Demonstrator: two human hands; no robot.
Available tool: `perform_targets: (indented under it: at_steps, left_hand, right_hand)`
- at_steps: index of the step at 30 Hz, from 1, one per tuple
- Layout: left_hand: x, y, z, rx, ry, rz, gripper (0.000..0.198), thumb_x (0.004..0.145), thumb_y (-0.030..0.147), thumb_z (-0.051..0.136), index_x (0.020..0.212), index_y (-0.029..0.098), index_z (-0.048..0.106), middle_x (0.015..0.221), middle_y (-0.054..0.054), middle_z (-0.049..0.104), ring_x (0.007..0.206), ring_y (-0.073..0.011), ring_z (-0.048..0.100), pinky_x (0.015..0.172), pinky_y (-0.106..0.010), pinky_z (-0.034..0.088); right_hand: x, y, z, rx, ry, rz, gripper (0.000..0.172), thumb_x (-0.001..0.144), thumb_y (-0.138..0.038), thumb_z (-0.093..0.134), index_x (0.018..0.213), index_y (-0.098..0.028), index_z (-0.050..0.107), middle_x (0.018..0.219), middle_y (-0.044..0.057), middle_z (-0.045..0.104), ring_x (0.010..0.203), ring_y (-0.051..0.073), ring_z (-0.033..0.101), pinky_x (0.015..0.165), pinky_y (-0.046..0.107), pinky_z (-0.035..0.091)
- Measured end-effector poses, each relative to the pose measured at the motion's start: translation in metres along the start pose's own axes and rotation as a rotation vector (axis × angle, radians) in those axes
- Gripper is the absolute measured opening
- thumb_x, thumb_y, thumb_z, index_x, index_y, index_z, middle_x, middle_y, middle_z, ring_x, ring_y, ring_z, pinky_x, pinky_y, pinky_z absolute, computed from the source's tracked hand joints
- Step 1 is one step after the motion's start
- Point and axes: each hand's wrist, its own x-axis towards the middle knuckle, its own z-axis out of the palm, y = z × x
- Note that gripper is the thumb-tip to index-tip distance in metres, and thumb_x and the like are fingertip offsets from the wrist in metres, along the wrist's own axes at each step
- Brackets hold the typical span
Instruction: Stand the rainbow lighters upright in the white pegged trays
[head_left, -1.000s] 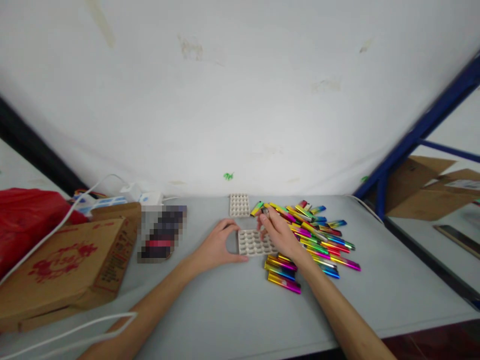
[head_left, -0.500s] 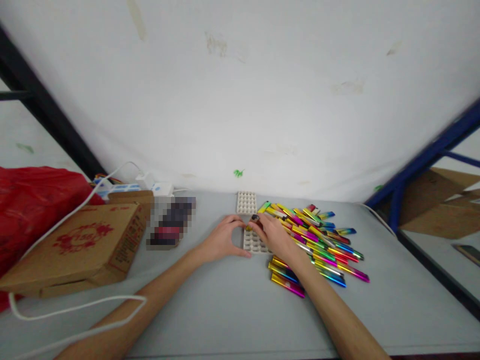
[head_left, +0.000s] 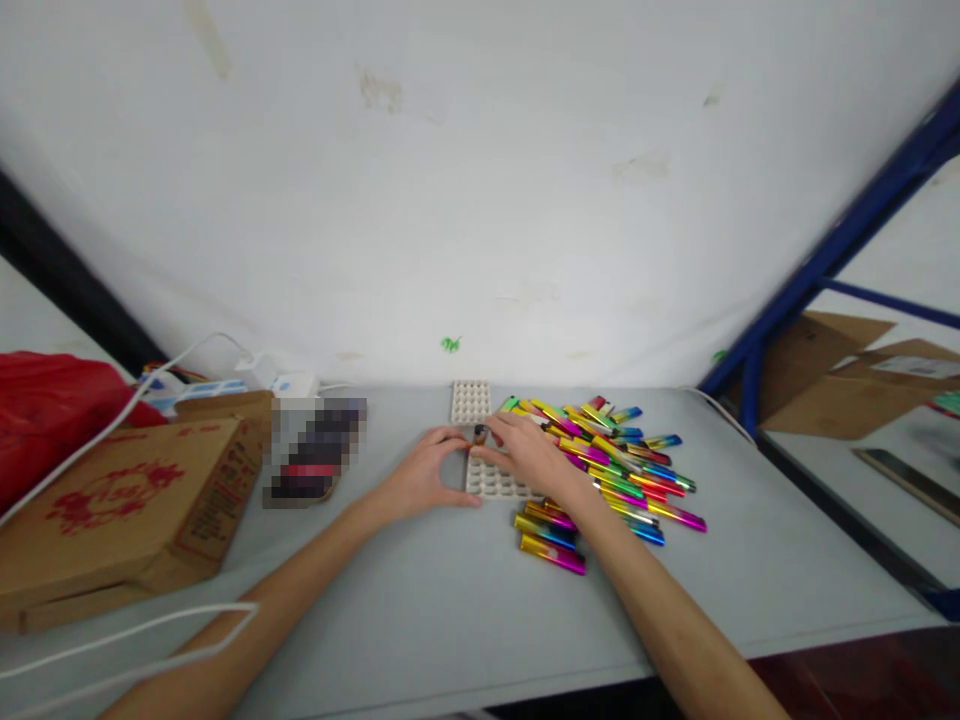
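My left hand (head_left: 426, 474) rests at the left side of a pale tray with rows of holes (head_left: 501, 484). Its thumb and fingers are spread in a C shape, with nothing between them. Over the tray's far left corner, my right hand (head_left: 529, 455) pinches a small lighter (head_left: 479, 434); only its dark top shows, the rest being hidden by the fingers. A second holed tray (head_left: 471, 401) lies just behind. To the right spreads a pile of shiny, many-coloured lighters (head_left: 600, 465), partly covered by my right forearm.
At the left lie a brown cardboard box (head_left: 150, 500), a red bag (head_left: 60, 410) and a pixelated dark object (head_left: 319, 450). A white cable (head_left: 135, 630) loops near my left forearm. A blue metal frame (head_left: 795, 300) stands at the right, with open cartons (head_left: 825, 370) beyond it.
The whole view has shifted, so the table things appear further left. My right hand stays at the tray's far left corner, its fingers slightly moved. My left hand keeps its spread shape.
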Motion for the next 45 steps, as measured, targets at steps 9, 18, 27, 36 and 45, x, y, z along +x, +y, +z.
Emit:
perform_targets:
  at_steps: [9,18,27,36,45]
  left_hand:
    - [0.001,0.002,-0.007,0.062,-0.030,0.026,0.082,0.070,0.068,0.108,0.133,0.025,0.079,0.150,-0.012,0.071,0.141,-0.0387,0.069,0.131,-0.055,0.055]
    - [0.002,0.001,-0.011,0.074,-0.058,0.016,0.083,0.072,0.068,0.107,0.137,0.024,0.078,0.154,-0.014,0.068,0.145,-0.0387,0.066,0.133,-0.055,0.051]
    - [0.003,0.002,-0.012,0.093,-0.059,0.027,0.085,0.073,0.072,0.105,0.138,0.024,0.077,0.151,-0.014,0.070,0.144,-0.0385,0.066,0.132,-0.054,0.052]
    - [0.002,0.005,-0.012,0.089,-0.056,0.039,0.084,0.075,0.071,0.104,0.139,0.023,0.077,0.152,-0.015,0.070,0.145,-0.0391,0.066,0.132,-0.054,0.052]
    - [0.003,0.009,-0.012,0.078,-0.068,0.059,0.081,0.078,0.071,0.103,0.139,0.023,0.078,0.151,-0.014,0.071,0.144,-0.0380,0.066,0.131,-0.053,0.052]
  right_hand:
    - [-0.048,0.068,-0.050,-0.025,0.189,0.154,0.024,0.119,-0.031,0.063,0.120,-0.019,0.083,0.116,0.012,0.083,0.105,0.026,0.077,0.100,0.038,0.057]
    - [-0.044,0.088,-0.060,-0.282,-0.006,0.398,0.021,0.110,-0.029,0.075,0.124,-0.019,0.087,0.123,0.015,0.086,0.115,0.031,0.080,0.101,0.037,0.057]
    - [-0.041,0.102,-0.048,-0.169,0.189,0.373,0.024,0.112,-0.025,0.062,0.124,-0.018,0.083,0.124,0.016,0.087,0.116,0.030,0.081,0.105,0.038,0.057]
    - [-0.035,0.069,-0.043,0.351,0.523,0.350,0.054,0.107,-0.066,0.055,0.117,-0.022,0.084,0.080,0.004,0.078,0.075,0.025,0.070,0.075,0.035,0.052]
    - [-0.018,0.014,-0.021,0.719,0.478,0.355,0.072,0.091,-0.095,0.063,0.072,-0.027,0.058,0.066,-0.001,0.058,0.066,0.020,0.054,0.061,0.032,0.045]
